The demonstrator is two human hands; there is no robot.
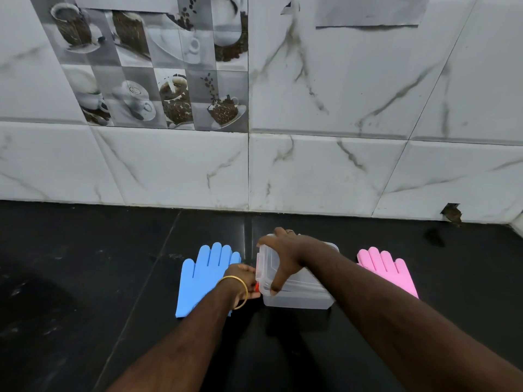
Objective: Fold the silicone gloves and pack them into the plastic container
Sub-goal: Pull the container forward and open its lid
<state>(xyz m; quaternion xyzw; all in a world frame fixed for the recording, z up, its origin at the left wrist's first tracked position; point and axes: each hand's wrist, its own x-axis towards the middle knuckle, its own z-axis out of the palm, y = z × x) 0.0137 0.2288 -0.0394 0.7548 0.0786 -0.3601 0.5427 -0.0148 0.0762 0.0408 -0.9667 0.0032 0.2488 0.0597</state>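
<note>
A smooth blue glove (205,275) lies flat on the glossy black counter (85,278). The left hand (244,280) pinches a red clasp (257,287) on the clear plastic container (300,292). The right hand (283,254) grips its lid (264,267) from above. A pink glove (386,268) lies flat to the right.

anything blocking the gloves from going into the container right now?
Yes: the clear lid is on the plastic container, tilted up at its left end. Both hands are at it, right hand gripping the lid. Blue glove and pink glove lie flat either side.
</note>
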